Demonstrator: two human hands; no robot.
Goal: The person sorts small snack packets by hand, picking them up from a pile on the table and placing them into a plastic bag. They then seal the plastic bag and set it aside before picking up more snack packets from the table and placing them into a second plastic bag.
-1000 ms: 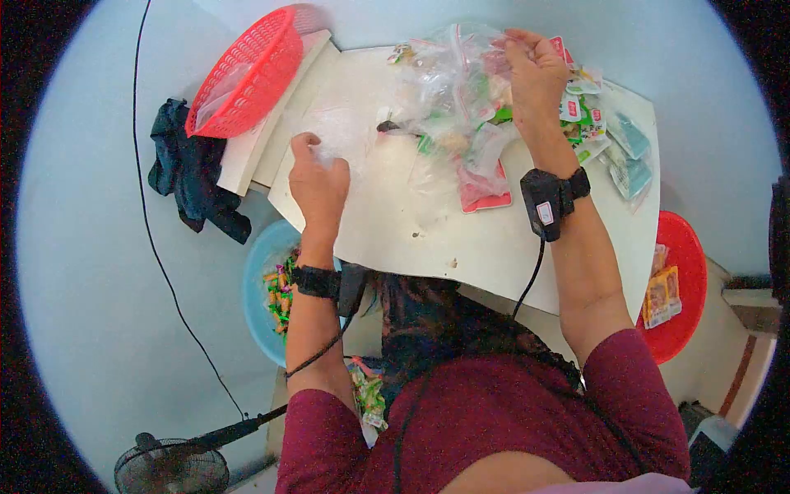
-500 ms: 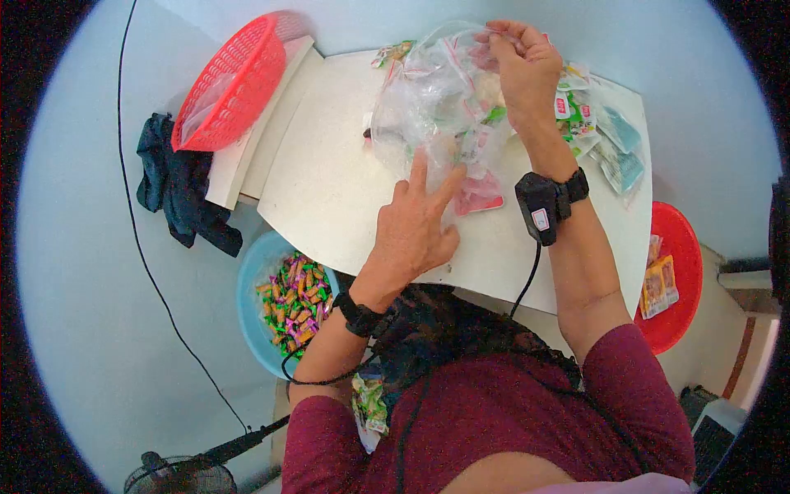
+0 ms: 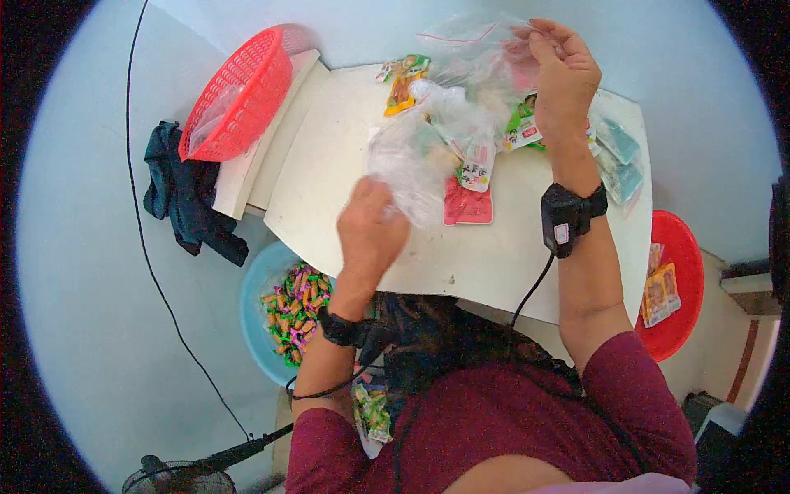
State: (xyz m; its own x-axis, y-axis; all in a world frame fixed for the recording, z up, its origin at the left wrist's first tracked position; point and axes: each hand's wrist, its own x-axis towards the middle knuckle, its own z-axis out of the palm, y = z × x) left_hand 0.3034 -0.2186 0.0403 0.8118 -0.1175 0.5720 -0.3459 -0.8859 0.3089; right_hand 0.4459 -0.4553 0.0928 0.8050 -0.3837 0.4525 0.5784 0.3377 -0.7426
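Observation:
At the far side of the table, my right hand (image 3: pixel 568 86) pinches a clear zip bag (image 3: pixel 469 53), its red-lined edge stretching out to the left. My left hand (image 3: pixel 372 226) is closed at the near-left corner of a crumpled clear plastic bag (image 3: pixel 407 156) and grips its film. Between the hands lie a white packet with dark lettering (image 3: pixel 476 171) and a pink-red packet (image 3: pixel 467 204). Behind them are a yellow-orange snack packet (image 3: pixel 401 95) and green-and-white packets (image 3: pixel 522 128), partly covered by plastic.
Pale teal packets (image 3: pixel 619 160) lie at the table's right edge. A red mesh basket (image 3: pixel 247 103) rests on a ledge at left, above dark cloth (image 3: pixel 185 193). Below the table stand a blue tub (image 3: pixel 255 329) of wrapped candies and a red basin (image 3: pixel 690 280) holding packets. Cords hang from both wrists.
My left hand has gone from spread fingers to a closed grip and drawn left with the bag. My right hand has shifted right with the zip bag. More packets now show between them.

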